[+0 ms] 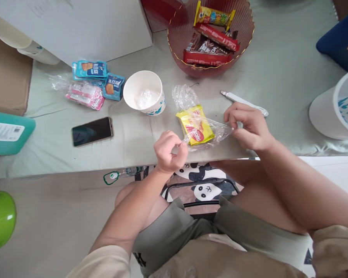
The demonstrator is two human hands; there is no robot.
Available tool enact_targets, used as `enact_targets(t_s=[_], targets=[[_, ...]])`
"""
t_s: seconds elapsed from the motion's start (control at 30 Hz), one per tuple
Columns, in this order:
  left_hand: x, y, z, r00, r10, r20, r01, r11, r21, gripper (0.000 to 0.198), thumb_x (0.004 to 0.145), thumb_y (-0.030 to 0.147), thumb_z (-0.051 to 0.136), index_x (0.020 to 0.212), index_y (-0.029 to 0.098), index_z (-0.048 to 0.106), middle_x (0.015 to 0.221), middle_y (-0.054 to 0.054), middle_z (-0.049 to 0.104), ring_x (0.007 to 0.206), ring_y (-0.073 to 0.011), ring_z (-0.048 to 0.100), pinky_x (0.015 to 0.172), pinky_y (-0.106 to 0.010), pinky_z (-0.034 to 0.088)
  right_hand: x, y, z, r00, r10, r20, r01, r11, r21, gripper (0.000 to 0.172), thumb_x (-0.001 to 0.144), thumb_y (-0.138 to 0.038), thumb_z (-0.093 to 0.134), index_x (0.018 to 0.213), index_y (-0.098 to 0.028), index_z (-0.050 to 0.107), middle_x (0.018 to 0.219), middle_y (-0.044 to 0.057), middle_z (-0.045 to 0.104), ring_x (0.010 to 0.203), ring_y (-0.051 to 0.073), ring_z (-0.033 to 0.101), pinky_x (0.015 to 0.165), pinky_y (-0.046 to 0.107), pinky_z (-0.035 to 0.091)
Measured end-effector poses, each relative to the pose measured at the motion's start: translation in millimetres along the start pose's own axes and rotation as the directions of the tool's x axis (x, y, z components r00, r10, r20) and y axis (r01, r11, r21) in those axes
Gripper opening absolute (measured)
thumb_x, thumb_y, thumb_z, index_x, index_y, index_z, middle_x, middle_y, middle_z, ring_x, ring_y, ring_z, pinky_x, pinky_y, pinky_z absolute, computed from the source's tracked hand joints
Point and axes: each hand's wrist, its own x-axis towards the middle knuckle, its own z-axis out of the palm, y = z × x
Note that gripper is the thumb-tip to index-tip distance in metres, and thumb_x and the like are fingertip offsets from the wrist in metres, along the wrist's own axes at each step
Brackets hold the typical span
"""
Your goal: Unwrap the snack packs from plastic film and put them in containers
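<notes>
A yellow snack packet with a red label lies on the table inside a clear plastic bag. My left hand is closed, pinching the bag's near left edge between thumb and finger. At the bag's right corner, my right hand pinches the film and stretches it sideways. Behind that hand lies a white utility knife, partly covered by the fingers. Left of the packet stands a white paper cup with crumpled clear film inside.
A pink glass bowl at the back holds several wrapped bars. Blue snack packets, a pink packet and a phone lie to the left. A white bucket stands at the right, a teal container at the left edge.
</notes>
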Motion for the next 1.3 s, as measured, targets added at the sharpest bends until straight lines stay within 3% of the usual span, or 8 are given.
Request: enact_targets(t_s=[0.2, 0.33, 0.53, 0.73, 0.87, 1.0, 1.17, 1.3], targets=[[-1.3, -8.1, -24.4, 1.000, 0.017, 0.022, -0.016, 0.999, -0.046, 0.032, 0.095, 0.026, 0.053, 0.064, 0.022, 0.043, 0.055, 0.001, 0.044, 0.050, -0.0116, 0.042, 0.045, -0.030, 0.027, 0.8, 23.7, -18.9, 0.922, 0.173, -0.346, -0.207, 0.976, -0.062, 0.021, 0.081, -0.035, 0.053, 0.062, -0.027, 0.048, 0.068, 0.008, 0.058, 0.072, 0.027, 0.059, 0.070, 0.046, 0.048], [3.6, -10.7, -23.3, 0.997, -0.069, 0.033, 0.071, 0.995, -0.071, 0.045, 0.100, 0.039, 0.051, 0.059, 0.022, 0.043, 0.050, 0.001, 0.041, 0.047, -0.0104, 0.039, 0.045, -0.032, 0.026, 0.8, -2.0, -18.7, 0.847, 0.087, -0.524, -0.257, 0.931, -0.261, 0.018, 0.092, -0.035, 0.047, 0.077, -0.030, 0.056, 0.088, 0.013, 0.065, 0.099, 0.035, 0.064, 0.085, 0.054, 0.053], [25.0, 7.2, 3.1, 0.951, -0.251, 0.180, 0.256, 0.967, -0.008, 0.056, 0.090, 0.057, 0.059, 0.052, 0.023, 0.035, 0.048, 0.002, 0.043, 0.048, -0.0103, 0.039, 0.049, -0.032, 0.031, 3.6, -49.9, 22.5, 0.995, 0.011, -0.097, -0.050, 0.914, -0.402, 0.017, 0.092, -0.027, 0.047, 0.091, -0.027, 0.064, 0.089, 0.008, 0.070, 0.082, 0.025, 0.065, 0.073, 0.042, 0.052], [32.4, 23.6, 22.3, 0.762, -0.435, 0.479, 0.426, 0.895, 0.135, 0.067, 0.076, 0.064, 0.074, 0.043, 0.024, 0.032, 0.039, 0.003, 0.039, 0.042, -0.0108, 0.035, 0.049, -0.033, 0.029, 3.1, -23.2, 36.7, 0.986, 0.139, -0.089, -0.164, 0.879, -0.448, 0.006, 0.083, -0.024, 0.054, 0.085, -0.024, 0.060, 0.089, 0.009, 0.069, 0.081, 0.025, 0.061, 0.065, 0.036, 0.042], [35.3, 27.7, 27.9, 0.738, -0.450, 0.503, 0.430, 0.888, 0.163, 0.051, 0.075, 0.044, 0.076, 0.044, 0.024, 0.040, 0.042, 0.003, 0.046, 0.043, -0.0120, 0.037, 0.049, -0.033, 0.029, 1.6, -16.2, 35.8, 0.983, 0.151, -0.106, -0.182, 0.887, -0.424, 0.016, 0.080, -0.036, 0.064, 0.090, -0.024, 0.062, 0.098, 0.010, 0.068, 0.086, 0.027, 0.062, 0.067, 0.037, 0.045], [39.1, 25.4, 17.3, 0.734, -0.461, 0.498, 0.468, 0.875, 0.121, 0.040, 0.071, 0.022, 0.062, 0.045, 0.022, 0.032, 0.044, 0.005, 0.031, 0.047, -0.0097, 0.028, 0.048, -0.031, 0.025, 3.6, -16.3, 38.4, 0.956, 0.282, -0.082, -0.289, 0.861, -0.419, 0.042, 0.080, -0.053, 0.067, 0.108, -0.022, 0.064, 0.110, 0.012, 0.068, 0.076, 0.024, 0.063, 0.061, 0.036, 0.046], [27.0, 6.2, -22.2, 0.802, -0.366, 0.471, 0.460, 0.883, -0.097, 0.036, 0.068, 0.020, 0.057, 0.045, 0.021, 0.029, 0.045, 0.004, 0.028, 0.046, -0.0078, 0.025, 0.046, -0.031, 0.019, 10.1, -8.3, 39.8, 0.943, 0.310, -0.117, -0.329, 0.839, -0.433, 0.055, 0.091, -0.049, 0.054, 0.137, -0.020, 0.061, 0.141, 0.020, 0.061, 0.096, 0.033, 0.068, 0.081, 0.051, 0.056], [11.8, -21.6, -46.3, 0.791, -0.431, 0.434, 0.521, 0.847, -0.109, 0.052, 0.085, 0.039, 0.061, 0.044, 0.021, 0.034, 0.042, 0.002, 0.032, 0.043, -0.0081, 0.031, 0.043, -0.031, 0.020, 9.4, -3.9, 37.3, 0.926, 0.358, -0.120, -0.372, 0.811, -0.453, 0.048, 0.091, -0.043, 0.053, 0.131, -0.018, 0.065, 0.131, 0.022, 0.064, 0.099, 0.038, 0.067, 0.083, 0.056, 0.056]])
